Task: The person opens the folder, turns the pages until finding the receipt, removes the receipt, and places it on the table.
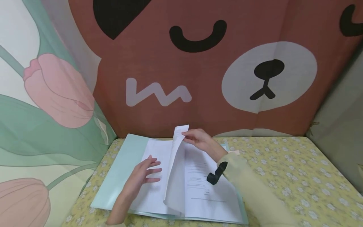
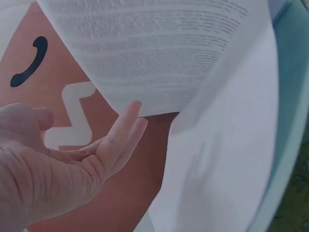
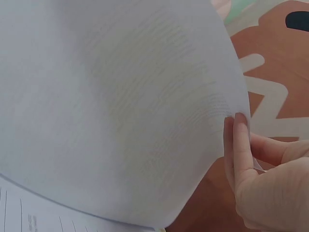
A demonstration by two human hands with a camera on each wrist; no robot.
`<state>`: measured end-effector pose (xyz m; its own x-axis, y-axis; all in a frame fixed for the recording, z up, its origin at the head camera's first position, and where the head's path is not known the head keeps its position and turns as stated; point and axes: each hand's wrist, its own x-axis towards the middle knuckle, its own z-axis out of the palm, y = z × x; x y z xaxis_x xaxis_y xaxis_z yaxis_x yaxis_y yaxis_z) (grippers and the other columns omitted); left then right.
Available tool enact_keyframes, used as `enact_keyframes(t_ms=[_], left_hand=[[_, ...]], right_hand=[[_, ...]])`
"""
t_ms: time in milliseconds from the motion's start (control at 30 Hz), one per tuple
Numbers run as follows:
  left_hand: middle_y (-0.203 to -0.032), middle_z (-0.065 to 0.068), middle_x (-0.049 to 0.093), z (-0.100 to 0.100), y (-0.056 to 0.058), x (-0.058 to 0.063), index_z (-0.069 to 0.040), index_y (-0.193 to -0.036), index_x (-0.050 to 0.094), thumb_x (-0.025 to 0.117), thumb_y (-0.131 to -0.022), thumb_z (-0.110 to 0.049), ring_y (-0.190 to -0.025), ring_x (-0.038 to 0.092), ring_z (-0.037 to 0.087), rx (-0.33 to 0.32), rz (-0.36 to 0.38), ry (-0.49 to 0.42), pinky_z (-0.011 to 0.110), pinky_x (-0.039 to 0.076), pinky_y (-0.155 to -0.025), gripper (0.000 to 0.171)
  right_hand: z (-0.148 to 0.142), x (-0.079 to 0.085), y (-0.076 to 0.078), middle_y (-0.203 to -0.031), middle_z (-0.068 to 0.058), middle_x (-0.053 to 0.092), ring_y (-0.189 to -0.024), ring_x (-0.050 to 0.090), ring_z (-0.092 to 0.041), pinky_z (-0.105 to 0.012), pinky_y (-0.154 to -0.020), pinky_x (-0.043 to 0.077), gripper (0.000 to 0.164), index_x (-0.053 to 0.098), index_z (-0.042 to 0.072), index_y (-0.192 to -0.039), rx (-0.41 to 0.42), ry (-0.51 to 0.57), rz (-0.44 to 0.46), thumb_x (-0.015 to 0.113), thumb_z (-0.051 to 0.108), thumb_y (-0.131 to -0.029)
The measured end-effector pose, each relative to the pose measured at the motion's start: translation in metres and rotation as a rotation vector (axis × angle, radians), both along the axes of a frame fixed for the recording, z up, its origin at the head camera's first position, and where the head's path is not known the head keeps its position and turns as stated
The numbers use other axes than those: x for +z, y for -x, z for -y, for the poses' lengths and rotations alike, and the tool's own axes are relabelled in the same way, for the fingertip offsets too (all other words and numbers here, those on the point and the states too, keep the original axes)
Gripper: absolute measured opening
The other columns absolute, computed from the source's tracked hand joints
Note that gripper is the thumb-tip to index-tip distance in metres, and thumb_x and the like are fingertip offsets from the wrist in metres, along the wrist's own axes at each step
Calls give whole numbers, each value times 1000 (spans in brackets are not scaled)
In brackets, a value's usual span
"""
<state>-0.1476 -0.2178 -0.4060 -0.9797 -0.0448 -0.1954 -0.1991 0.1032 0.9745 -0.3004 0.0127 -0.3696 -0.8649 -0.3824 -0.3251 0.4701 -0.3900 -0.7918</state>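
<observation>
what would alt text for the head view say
A person's right hand holds up a page in an open folder; the left hand, holding nothing, is nearby. The folder lies on a floral table before a bear backdrop.

The thin raised paper sheet [image 1: 174,192] in the pinch of the right hand [image 1: 199,138] is white, with rows of grey print. Below the grip, the flat printed paper page [image 1: 212,205] is white with dark text lines. Left of the grip, the glossy open folder [image 1: 122,170] is pale mint green. Behind the grip, the long fabric sleeve [image 1: 249,186] is pale cream. Right of the grip, the flat floral tablecloth [image 1: 297,176] is yellow with whitish blossoms. Beyond the grip, the tall fabric backdrop [image 1: 205,104] is reddish brown, bearing 1 pale mauve zigzag [image 1: 131,91] and 1 whitish oval muzzle [image 1: 238,85] with a black nose [image 1: 268,68]. Far left of the grip, the green-and-white fabric hanging [image 1: 31,135] shows 2 pink tulips [image 1: 62,91].
</observation>
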Motion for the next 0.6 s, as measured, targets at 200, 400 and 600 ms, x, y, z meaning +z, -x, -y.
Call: enact_keyframes(t_ms=[200, 400, 600], left_hand=[[-147, 24, 55, -4, -1, 12, 3, -150, 46, 52, -103, -61, -123, 65, 35, -26, 15, 12, 43, 64, -83, 79], [-146, 21, 56, -5, -6, 24, 2, -149, 48, 54, -102, -60, -125, 62, 36, -41, 4, 68, 44, 62, -84, 78], [-144, 18, 57, -5, -8, 29, 2, -147, 50, 59, -101, -54, -126, 59, 37, -42, 49, 130, 44, 59, -86, 73]], right_hand=[[18, -1, 0, -128, -24, 60, -105, 66, -26, -42, -103, 50, 45, 50, -16, -142, -24, -35, -8, 58, -12, -99], [32, 0, -1, -131, -25, 62, -111, 66, -31, -41, -100, 53, 42, 55, -15, -138, -25, -79, -11, 62, -10, -97], [45, -4, -2, -132, -25, 62, -116, 65, -34, -40, -94, 56, 43, 57, -13, -138, -16, -112, -27, 66, -9, -96]])
